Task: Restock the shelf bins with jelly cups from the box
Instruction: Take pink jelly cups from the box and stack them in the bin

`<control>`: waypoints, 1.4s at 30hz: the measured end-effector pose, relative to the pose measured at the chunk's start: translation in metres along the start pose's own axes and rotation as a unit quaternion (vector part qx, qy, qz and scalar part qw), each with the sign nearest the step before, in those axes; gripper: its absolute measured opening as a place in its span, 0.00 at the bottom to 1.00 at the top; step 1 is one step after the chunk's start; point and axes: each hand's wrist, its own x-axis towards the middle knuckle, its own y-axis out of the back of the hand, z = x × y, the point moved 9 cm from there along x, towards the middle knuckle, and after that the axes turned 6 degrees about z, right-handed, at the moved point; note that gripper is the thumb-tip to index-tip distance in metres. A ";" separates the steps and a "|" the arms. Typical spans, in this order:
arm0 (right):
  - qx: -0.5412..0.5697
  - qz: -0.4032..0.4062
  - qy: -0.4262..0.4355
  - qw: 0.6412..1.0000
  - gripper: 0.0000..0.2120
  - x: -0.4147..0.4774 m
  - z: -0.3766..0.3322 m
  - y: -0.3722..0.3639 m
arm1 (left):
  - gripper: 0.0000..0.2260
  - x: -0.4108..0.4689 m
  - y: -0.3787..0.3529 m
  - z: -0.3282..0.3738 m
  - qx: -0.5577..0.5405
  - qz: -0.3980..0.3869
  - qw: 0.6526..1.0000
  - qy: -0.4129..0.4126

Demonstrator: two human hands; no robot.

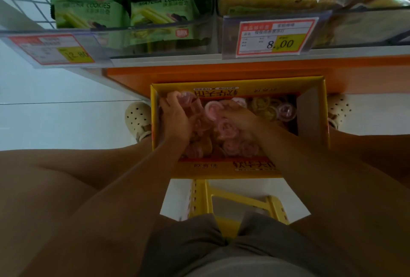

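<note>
An open yellow cardboard box [208, 169] with red lettering sits on the pale floor at the centre of the frame, between the person's bare knees and against an orange shelf base [221, 69]. It is filled with small round clear plastic jelly cups [230, 144], mostly pink, with a yellow-green cluster [264, 108] toward its upper right. Both hands are inside the box. The left hand [175, 119], in the box's upper left corner, has its fingers curled round a few pink cups that stick out beyond the fingertips. The right hand [240, 119] lies palm down on the middle of the pile, its fingers bent in among pink cups; whether they grasp one cannot be told. Across the top of the frame, a clear plastic shelf bin [155, 35] holds green matcha cookie packets [88, 10].
</note>
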 end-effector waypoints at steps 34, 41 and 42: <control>0.164 -0.013 -0.066 0.984 0.20 -0.011 0.044 0.010 | 0.23 -0.024 -0.013 -0.016 -0.186 -0.132 0.968 0.107; 0.137 -0.015 -0.053 0.989 0.21 -0.015 0.056 0.018 | 0.25 -0.030 -0.016 0.001 -0.087 -0.077 0.992 0.039; 0.132 -0.015 -0.053 0.990 0.22 -0.015 0.057 0.016 | 0.25 -0.030 -0.018 0.003 -0.085 -0.077 0.993 0.038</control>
